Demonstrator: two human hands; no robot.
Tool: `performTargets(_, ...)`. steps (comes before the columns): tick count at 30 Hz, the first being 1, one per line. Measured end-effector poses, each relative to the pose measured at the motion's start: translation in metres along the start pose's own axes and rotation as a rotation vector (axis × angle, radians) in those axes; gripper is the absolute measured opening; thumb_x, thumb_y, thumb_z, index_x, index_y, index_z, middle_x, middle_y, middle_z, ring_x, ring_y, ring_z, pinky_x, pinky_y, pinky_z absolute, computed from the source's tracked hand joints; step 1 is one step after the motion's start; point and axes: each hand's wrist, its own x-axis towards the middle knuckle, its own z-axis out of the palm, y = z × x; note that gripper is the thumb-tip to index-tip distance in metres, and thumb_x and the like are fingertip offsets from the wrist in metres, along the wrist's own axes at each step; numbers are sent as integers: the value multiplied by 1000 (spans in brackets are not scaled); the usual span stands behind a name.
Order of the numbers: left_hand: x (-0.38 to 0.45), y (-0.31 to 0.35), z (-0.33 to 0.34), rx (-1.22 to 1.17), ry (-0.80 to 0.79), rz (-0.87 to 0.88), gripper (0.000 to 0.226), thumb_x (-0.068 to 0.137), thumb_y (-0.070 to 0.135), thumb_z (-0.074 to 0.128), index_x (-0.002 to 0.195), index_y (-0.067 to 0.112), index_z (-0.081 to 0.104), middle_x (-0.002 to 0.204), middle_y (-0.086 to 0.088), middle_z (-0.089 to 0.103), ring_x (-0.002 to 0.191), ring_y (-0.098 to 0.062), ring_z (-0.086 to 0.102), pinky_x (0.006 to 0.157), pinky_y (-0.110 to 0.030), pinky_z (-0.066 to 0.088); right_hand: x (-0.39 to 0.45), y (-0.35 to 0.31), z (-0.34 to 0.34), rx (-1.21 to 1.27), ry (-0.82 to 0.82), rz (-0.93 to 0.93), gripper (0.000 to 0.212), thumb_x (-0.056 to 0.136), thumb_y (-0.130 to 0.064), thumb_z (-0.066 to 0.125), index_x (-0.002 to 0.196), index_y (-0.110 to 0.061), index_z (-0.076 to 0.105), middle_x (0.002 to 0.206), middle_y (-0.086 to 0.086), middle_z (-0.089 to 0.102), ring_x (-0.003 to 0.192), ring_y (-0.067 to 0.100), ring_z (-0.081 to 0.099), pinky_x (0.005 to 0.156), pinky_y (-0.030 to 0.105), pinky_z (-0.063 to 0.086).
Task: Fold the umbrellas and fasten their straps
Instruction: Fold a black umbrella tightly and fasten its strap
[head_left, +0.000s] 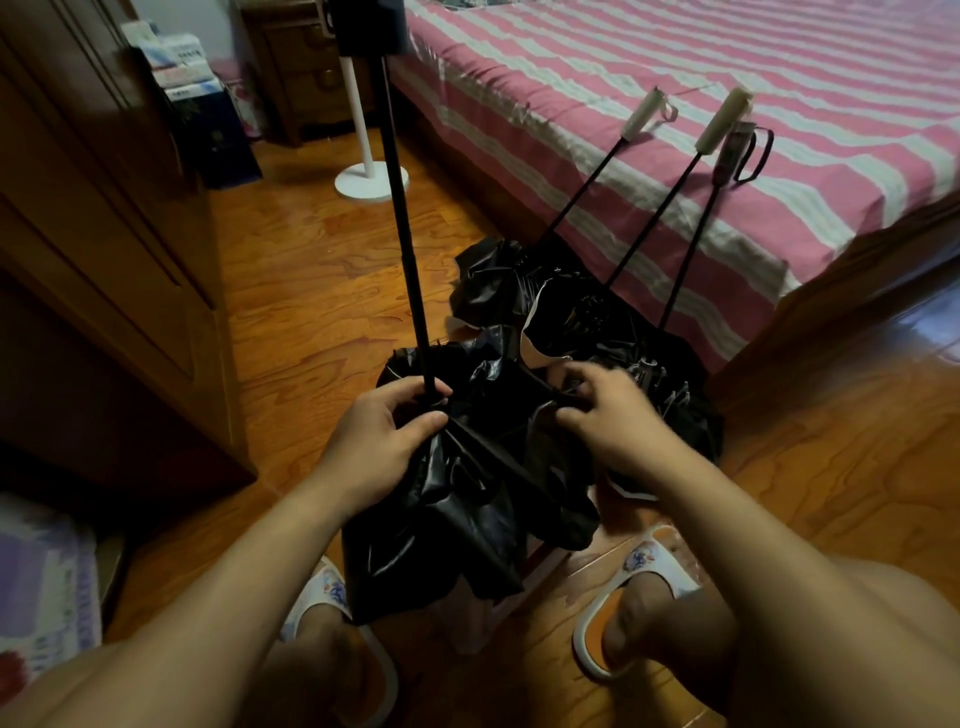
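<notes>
Left hand (382, 441) grips the umbrella (467, 483) at its shaft; right hand (613, 415) pinches loose canopy, which could bunch unevenly or snag ribs.

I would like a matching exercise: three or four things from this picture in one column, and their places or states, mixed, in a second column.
1. left hand
2. right hand
3. cream-coloured umbrella handles
4. round white stand base

A. resting on the pink striped bed
B. on the wooden floor
C. pinching black canopy fabric
D. gripping the thin black shaft

Pairs: 1-D, 2-C, 3-A, 4-B
</notes>
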Motion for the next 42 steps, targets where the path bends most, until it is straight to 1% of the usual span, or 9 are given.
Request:
performTargets(7, -4, 5, -8, -84, -167, 100, 33, 92, 2, 68, 122, 16, 68, 113, 4, 72, 110, -8, 67, 100, -29, 53, -18, -28, 36, 135, 13, -405, 20, 92, -20, 73, 111, -24, 78, 97, -10, 65, 93, 6, 63, 79, 16, 45)
performTargets(12, -3, 3, -6, -64, -134, 119, 31, 91, 3, 70, 118, 17, 69, 112, 6, 73, 108, -8, 68, 97, -33, 55, -32, -53, 62, 291, 20, -395, 19, 90, -25, 76, 96, -40, 66, 93, -17, 67, 92, -4, 64, 80, 20, 52)
performTargets(15, -2, 1, -9, -76, -99, 72, 29, 90, 4, 72, 113, 20, 72, 110, 8, 74, 107, -8, 69, 99, -41, 55, -33, -60, 66, 316, 50, -351, 14, 89, -26, 77, 89, -37, 67, 92, -15, 68, 90, 0, 64, 80, 29, 57)
performTargets(21, -7, -2, -4, -35, -28, 95, 26, 87, 10, 76, 109, 23, 74, 104, 12, 74, 101, -4, 69, 95, -41, 56, -38, -63, 68, 251, 74, -378, 1, 92, -31, 73, 91, -30, 73, 91, -13, 65, 88, 3, 62, 77, 30, 56)
performTargets(28, -9, -2, -3, 34, -63, 150, 25, 87, 27, 74, 111, 27, 73, 107, 18, 72, 103, -2, 68, 92, -35, 58, -56, -48, 67, 96, 94, -595, 26, 98, -14, 59, 117, -23, 74, 108, -10, 64, 99, 2, 59, 83, 12, 44)
performTargets(34, -13, 1, -5, 42, -74, 179, 28, 86, 35, 68, 111, 24, 73, 107, 14, 73, 103, -6, 69, 89, -35, 58, -54, -44, 50, 183, -163, -466, 38, 98, -15, 58, 128, -37, 69, 120, -21, 50, 113, -4, 49, 93, 11, 40)
performTargets(37, -14, 0, -5, 50, -56, 170, 19, 91, 23, 71, 110, 24, 73, 106, 12, 74, 103, -6, 69, 91, -38, 58, -31, -40, 27, 105, 115, -386, 36, 93, -11, 60, 121, -30, 73, 112, -13, 51, 106, 10, 57, 89, 22, 45)
performTargets(39, -15, -1, -5, 50, -61, 159, 19, 93, 20, 71, 111, 25, 73, 106, 13, 73, 103, -5, 69, 90, -36, 58, -6, -27, 11, 43, 237, -183, 41, 95, -16, 61, 135, -28, 63, 120, -4, 50, 107, 21, 59, 89, 29, 46)
performTargets(42, -16, 0, -5, 54, -70, 154, 21, 93, 19, 70, 113, 27, 72, 108, 15, 72, 103, -3, 68, 91, -35, 58, 13, -12, 15, -91, -2, -88, 45, 98, -25, 65, 142, -27, 57, 130, 9, 53, 121, 29, 57, 99, 34, 46)
